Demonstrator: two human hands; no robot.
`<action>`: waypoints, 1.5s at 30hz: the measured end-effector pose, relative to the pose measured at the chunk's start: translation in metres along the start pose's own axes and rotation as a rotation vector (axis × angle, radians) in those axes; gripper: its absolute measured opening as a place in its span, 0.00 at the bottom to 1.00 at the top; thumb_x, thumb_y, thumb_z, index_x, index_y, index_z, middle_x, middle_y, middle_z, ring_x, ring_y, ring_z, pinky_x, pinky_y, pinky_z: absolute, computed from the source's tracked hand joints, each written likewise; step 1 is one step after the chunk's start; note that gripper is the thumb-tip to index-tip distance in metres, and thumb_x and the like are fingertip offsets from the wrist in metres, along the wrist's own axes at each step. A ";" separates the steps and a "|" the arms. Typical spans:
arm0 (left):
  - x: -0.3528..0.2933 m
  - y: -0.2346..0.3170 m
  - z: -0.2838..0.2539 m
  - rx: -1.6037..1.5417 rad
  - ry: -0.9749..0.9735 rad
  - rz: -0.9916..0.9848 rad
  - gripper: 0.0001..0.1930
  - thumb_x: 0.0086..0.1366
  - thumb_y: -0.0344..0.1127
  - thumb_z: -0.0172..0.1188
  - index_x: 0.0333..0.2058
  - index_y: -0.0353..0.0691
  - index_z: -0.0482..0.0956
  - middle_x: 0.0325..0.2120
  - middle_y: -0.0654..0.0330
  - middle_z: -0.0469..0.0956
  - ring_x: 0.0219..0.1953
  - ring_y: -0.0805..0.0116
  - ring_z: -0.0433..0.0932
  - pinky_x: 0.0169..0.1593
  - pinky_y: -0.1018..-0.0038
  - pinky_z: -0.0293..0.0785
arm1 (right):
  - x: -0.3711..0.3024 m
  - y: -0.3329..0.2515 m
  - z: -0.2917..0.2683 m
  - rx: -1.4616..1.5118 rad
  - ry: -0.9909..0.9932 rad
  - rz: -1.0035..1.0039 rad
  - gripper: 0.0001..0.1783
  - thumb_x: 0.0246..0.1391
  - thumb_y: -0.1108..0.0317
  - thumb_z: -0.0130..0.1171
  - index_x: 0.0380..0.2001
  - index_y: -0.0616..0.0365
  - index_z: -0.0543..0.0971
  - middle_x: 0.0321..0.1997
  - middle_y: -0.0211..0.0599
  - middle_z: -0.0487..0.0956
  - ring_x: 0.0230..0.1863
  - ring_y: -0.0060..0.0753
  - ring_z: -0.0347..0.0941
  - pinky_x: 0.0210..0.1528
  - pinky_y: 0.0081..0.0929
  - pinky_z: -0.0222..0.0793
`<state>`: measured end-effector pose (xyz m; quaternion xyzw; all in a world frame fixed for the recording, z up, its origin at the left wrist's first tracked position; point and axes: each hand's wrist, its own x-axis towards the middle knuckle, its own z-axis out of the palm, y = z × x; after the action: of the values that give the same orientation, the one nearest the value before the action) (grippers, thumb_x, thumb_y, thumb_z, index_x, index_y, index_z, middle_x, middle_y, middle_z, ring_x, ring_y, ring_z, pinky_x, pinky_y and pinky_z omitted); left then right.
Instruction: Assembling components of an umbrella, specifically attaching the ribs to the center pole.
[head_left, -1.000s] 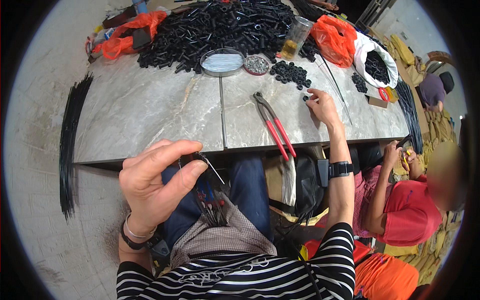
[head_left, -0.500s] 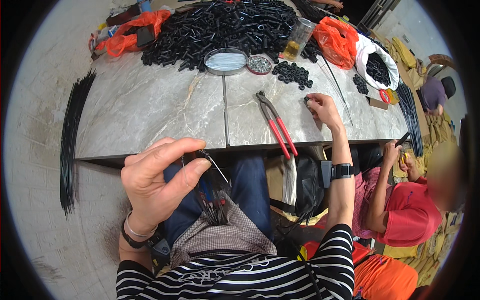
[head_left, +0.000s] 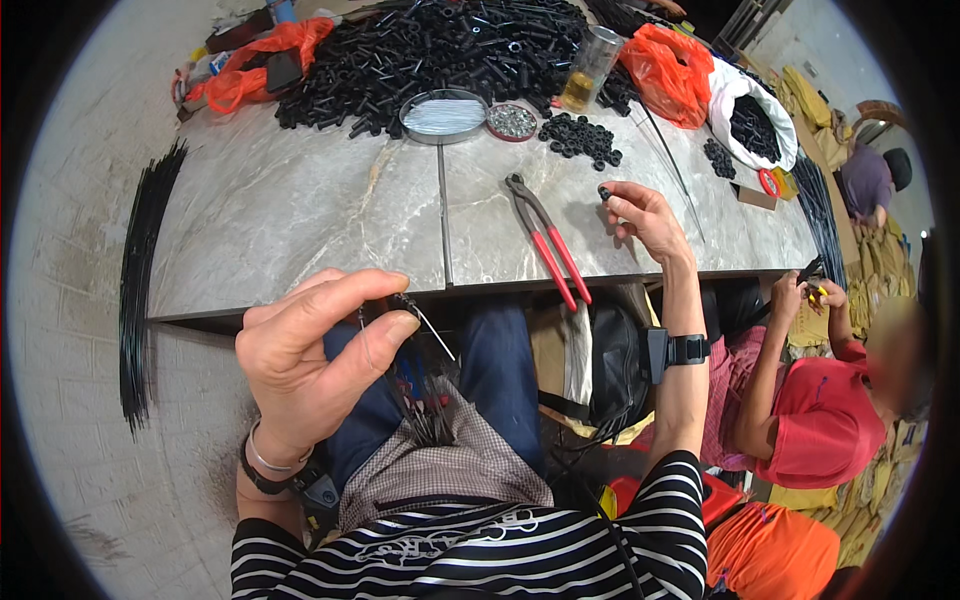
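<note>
Over the near edge of the table, my left hand (head_left: 325, 355) pinches a small dark piece (head_left: 400, 302) between thumb and forefinger. A thin whitish pin (head_left: 434, 333) slants down from that piece; the fingers partly hide where they meet. My right hand (head_left: 645, 215) is closed above the tabletop, a small black ring-like piece (head_left: 604, 194) at its fingertips. It resembles the loose black rings (head_left: 580, 141) lying farther back. Between my hands lie red-handled pliers (head_left: 550, 242), jaws pointing away from me. Thin black strands (head_left: 430, 425) rest on the checked cloth over my lap.
A heap of black tubular parts (head_left: 430, 60) covers the far table. Before it stand a dish of white sticks (head_left: 445, 118) and a dish of small metal bits (head_left: 512, 122). A glass jar (head_left: 590, 70) and white sack (head_left: 750, 125) stand right. A co-worker in red (head_left: 815, 420) sits right.
My right hand has lifted slightly and turned, bringing the black ring-like piece into clearer view. My left hand keeps its pinch, and the whole view has shifted a little.
</note>
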<state>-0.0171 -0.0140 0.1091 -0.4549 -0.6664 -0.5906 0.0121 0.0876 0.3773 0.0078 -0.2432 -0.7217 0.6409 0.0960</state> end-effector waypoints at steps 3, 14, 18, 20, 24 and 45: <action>0.000 0.000 0.001 -0.008 0.003 0.006 0.15 0.48 0.20 0.67 0.37 0.28 0.79 0.27 0.54 0.80 0.28 0.69 0.78 0.33 0.79 0.72 | 0.001 0.005 -0.001 0.004 0.012 -0.034 0.19 0.56 0.66 0.58 0.47 0.66 0.74 0.27 0.29 0.75 0.22 0.16 0.68 0.22 0.15 0.66; -0.003 0.001 0.001 -0.031 0.004 0.021 0.15 0.48 0.19 0.67 0.38 0.28 0.79 0.28 0.55 0.81 0.27 0.70 0.77 0.32 0.79 0.72 | -0.002 0.021 0.022 -1.106 0.512 -0.317 0.16 0.48 0.59 0.62 0.27 0.65 0.79 0.20 0.38 0.76 0.23 0.31 0.73 0.28 0.28 0.68; -0.004 0.002 -0.001 -0.023 0.005 0.033 0.16 0.47 0.19 0.67 0.37 0.28 0.79 0.27 0.55 0.81 0.26 0.71 0.77 0.31 0.79 0.71 | -0.008 0.010 0.022 -0.967 0.443 -0.100 0.16 0.47 0.58 0.61 0.27 0.63 0.80 0.25 0.49 0.79 0.28 0.45 0.77 0.34 0.35 0.70; -0.005 0.002 -0.002 -0.023 0.012 0.038 0.16 0.47 0.19 0.67 0.37 0.28 0.79 0.27 0.55 0.81 0.26 0.71 0.77 0.31 0.80 0.71 | -0.005 0.018 0.006 -0.854 0.427 -0.154 0.15 0.48 0.61 0.60 0.29 0.64 0.80 0.25 0.47 0.80 0.28 0.42 0.77 0.33 0.34 0.70; -0.004 0.002 -0.001 -0.015 0.017 0.045 0.16 0.47 0.19 0.68 0.37 0.28 0.79 0.26 0.55 0.80 0.26 0.71 0.77 0.30 0.80 0.71 | -0.004 0.027 -0.016 -0.691 0.439 -0.221 0.11 0.50 0.68 0.57 0.34 0.65 0.81 0.23 0.42 0.80 0.26 0.34 0.76 0.32 0.29 0.70; -0.001 0.007 0.010 -0.053 0.020 0.001 0.16 0.52 0.25 0.67 0.41 0.33 0.79 0.22 0.61 0.80 0.22 0.82 0.76 0.28 0.84 0.70 | -0.038 -0.055 0.057 -0.310 0.093 -0.324 0.11 0.50 0.75 0.59 0.39 0.64 0.79 0.33 0.33 0.77 0.35 0.22 0.73 0.35 0.19 0.70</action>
<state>-0.0071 -0.0079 0.1104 -0.4495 -0.6502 -0.6124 0.0068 0.0822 0.3058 0.0588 -0.1654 -0.8361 0.4865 0.1921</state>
